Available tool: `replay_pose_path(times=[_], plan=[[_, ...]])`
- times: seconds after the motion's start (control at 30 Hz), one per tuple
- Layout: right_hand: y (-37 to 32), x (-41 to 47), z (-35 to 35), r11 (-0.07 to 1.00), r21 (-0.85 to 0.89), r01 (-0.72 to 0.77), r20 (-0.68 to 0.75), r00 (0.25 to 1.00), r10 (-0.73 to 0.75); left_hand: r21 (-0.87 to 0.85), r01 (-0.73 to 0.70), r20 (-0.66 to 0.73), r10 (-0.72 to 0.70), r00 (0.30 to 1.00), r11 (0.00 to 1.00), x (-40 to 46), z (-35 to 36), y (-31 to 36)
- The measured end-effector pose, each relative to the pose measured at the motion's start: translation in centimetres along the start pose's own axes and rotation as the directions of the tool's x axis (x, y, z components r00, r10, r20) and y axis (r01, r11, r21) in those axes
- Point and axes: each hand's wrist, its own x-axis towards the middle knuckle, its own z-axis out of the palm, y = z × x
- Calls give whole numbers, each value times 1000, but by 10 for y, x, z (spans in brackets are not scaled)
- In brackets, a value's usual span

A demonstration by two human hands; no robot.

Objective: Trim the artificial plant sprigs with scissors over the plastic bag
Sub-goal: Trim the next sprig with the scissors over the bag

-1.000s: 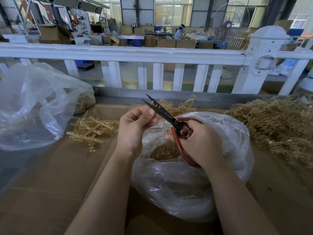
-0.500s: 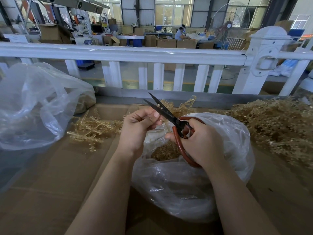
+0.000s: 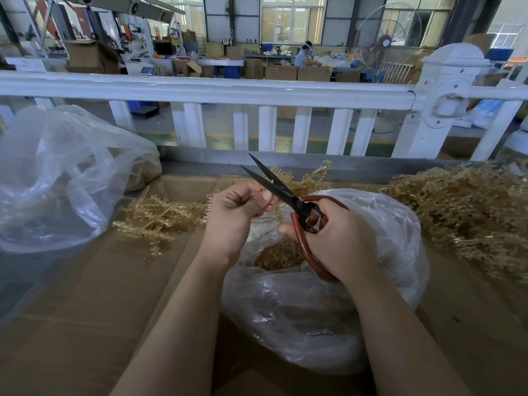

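- Two blades of the scissors (image 3: 281, 190) gape wider than a second ago, a sign that another snip is being lined up.
- Right hand (image 3: 340, 241) grips the red handles; left hand (image 3: 237, 215) pinches a sprig (image 3: 297, 181) at the blades.
- Both hover over the plastic bag (image 3: 328, 310), clippings inside; untrimmed sprigs (image 3: 463, 207) heaped to the right.
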Motion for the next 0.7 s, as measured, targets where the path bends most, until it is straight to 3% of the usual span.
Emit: replay_pose_path(times=[0.57,0.7], plan=[[-1,0,-2,1000,-7,6,-12,1000,-6,21,6,-23,-5,1000,1000,-1,1,2],[-4,0,-3,987,152,-48,-7,999,49,-89,78,-58,-83,995,993,1,0,2]])
